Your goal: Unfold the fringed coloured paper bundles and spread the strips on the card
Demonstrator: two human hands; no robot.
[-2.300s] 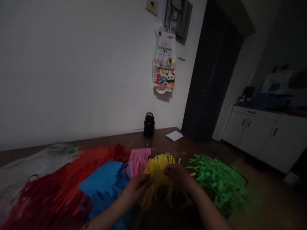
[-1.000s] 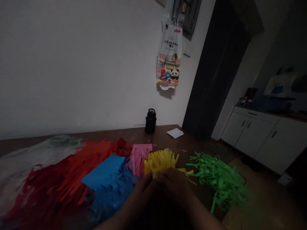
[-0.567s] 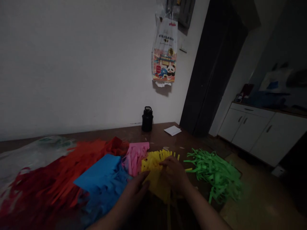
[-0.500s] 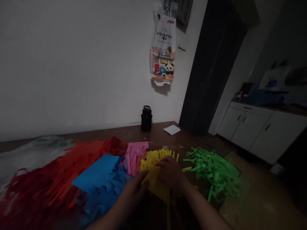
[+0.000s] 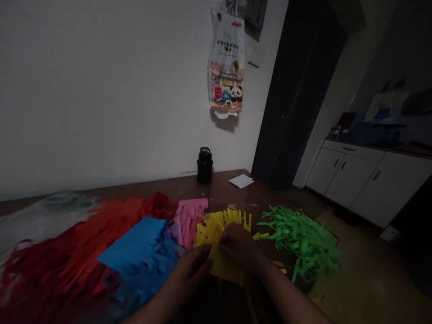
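A sheet of yellow paper [image 5: 214,225] cut into fringe lies in front of me, with its strips fanning out at the far edge. My left hand [image 5: 194,265] grips the near left edge of it, thumb and forefinger close together. Curled over the right part of the same paper is my right hand [image 5: 238,247], its fingertips partly hidden and dim. A few loose yellow strips [image 5: 261,236] lie to the right of that hand. Pink fringed paper [image 5: 189,220] touches the yellow piece on the left.
Blue fringed paper [image 5: 135,245] and red fringed paper [image 5: 84,252] spread leftward, beside a clear plastic bag [image 5: 57,209]. Green paper strips [image 5: 300,238] sit at the table's right edge. Toward the wall stand a black bottle [image 5: 204,166] and a folded white paper [image 5: 241,181]. A tissue pack [image 5: 227,67] hangs above.
My right hand's fingers have drawn in and curled more over the yellow paper. The left hand has shifted slightly, staying at the paper's edge. The view has moved a little.
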